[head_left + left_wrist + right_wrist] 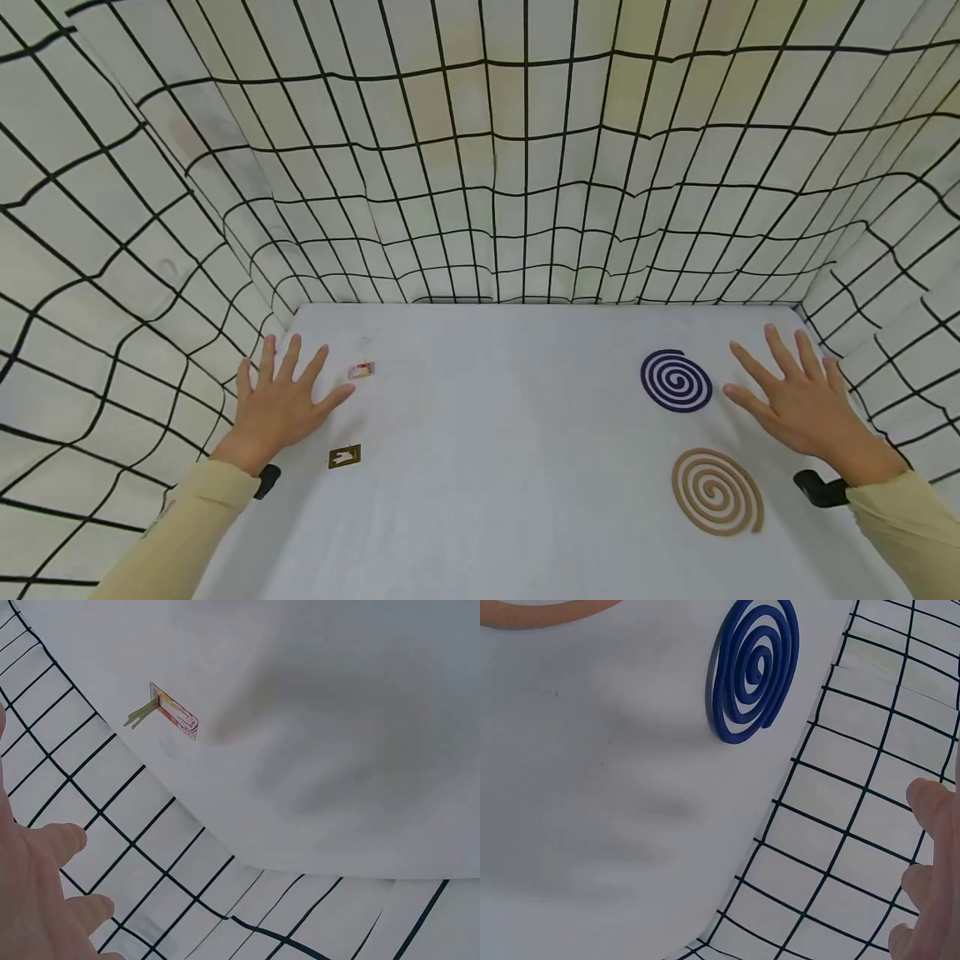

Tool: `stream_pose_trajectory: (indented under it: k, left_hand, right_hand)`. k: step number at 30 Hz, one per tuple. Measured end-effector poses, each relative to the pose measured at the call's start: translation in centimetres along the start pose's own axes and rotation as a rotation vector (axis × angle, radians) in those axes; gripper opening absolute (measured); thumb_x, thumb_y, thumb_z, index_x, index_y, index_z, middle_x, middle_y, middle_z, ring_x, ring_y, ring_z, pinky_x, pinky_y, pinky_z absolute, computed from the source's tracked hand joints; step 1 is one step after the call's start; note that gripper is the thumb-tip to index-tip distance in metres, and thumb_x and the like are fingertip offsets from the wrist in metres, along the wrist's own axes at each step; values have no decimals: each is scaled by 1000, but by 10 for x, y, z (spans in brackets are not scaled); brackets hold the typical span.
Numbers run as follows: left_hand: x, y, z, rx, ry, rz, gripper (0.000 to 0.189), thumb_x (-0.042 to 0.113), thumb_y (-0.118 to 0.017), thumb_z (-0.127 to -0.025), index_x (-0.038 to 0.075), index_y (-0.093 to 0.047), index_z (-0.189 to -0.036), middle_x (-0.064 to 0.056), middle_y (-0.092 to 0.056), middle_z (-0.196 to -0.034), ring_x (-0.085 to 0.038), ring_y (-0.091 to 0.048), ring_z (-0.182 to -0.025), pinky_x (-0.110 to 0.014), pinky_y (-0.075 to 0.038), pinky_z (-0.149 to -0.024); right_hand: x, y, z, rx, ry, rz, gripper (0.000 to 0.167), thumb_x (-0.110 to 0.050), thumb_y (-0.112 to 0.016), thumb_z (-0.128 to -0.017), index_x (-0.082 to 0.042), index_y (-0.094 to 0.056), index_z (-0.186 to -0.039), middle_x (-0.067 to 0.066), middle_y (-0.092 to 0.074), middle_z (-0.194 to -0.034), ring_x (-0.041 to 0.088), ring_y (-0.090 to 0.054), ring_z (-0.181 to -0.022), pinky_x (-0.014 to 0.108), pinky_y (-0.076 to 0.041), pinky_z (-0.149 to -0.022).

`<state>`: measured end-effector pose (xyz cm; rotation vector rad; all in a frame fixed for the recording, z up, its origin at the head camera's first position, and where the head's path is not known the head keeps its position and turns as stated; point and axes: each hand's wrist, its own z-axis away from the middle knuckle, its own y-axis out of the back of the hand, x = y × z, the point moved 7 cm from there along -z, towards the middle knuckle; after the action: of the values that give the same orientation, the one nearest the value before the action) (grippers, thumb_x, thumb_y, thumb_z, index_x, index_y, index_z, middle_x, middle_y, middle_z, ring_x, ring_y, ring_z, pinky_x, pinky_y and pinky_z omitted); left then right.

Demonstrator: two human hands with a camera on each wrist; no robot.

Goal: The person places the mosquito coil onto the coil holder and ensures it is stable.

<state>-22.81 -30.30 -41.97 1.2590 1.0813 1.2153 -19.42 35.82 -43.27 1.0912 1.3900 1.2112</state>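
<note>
My left hand is held over the left side of the white table with its fingers spread, and it holds nothing. Nearest to it is a small red and yellow printed metal coil stand, whose olive prongs stand up in the left wrist view. Below that lies a brown-gold plate with a white shape in its middle. On the other side my right hand, also spread and holding nothing, hovers beside a dark blue mosquito coil. A brown mosquito coil lies nearer to me, apart from the blue one.
A white tabletop lies between the hands. White walls with a black grid net rise behind and at both sides, close to the outer edges of both hands. Dark wrist straps sit at both wrists.
</note>
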Motion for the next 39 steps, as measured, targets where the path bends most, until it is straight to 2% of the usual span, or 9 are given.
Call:
stream_pose_trajectory:
  k: [6,15,25,34,39]
  left_hand:
    - [-4,-8,-5,-2,-5,-4,94,79,-39,-97,13,-31,-163,-32,-14,-170,-59,3,-157,-81,1,-117]
    - [-7,-18,-15,-25,-19,11,94,79,-38,-97,12,-29,-163,-33,-13,-169,-59,6,-157,-82,2,-116]
    - [-18,-22,-25,-49,-29,18,94,77,-38,-98,11,-27,-164,-35,-13,-168,-61,6,-155,-82,0,-115]
    - [-26,-30,-28,-59,-33,26,95,77,-40,-97,11,-27,-163,-35,-12,-168,-60,8,-156,-82,0,-116]
    - [-30,-31,-30,-69,-33,38,94,77,-39,-98,11,-26,-164,-35,-10,-168,-60,10,-156,-82,-1,-116]
  right_hand:
    - [-2,4,-8,12,-6,14,77,-63,-43,-104,-25,-19,-167,24,4,-174,58,10,-157,85,-6,-114]
    - [-1,1,-12,-6,-30,26,78,-65,-39,-105,-24,-17,-167,25,6,-173,58,9,-157,85,-5,-115]
    - [0,-1,-15,-4,-46,20,78,-65,-38,-105,-23,-17,-167,27,3,-173,60,6,-156,85,-6,-115]
    - [5,-3,-18,-17,-57,24,76,-64,-36,-106,-24,-16,-167,28,5,-172,60,8,-156,85,-7,-114]
    - [3,-4,-22,2,-48,2,76,-63,-39,-105,-21,-23,-166,29,-2,-172,61,2,-156,85,-8,-114]
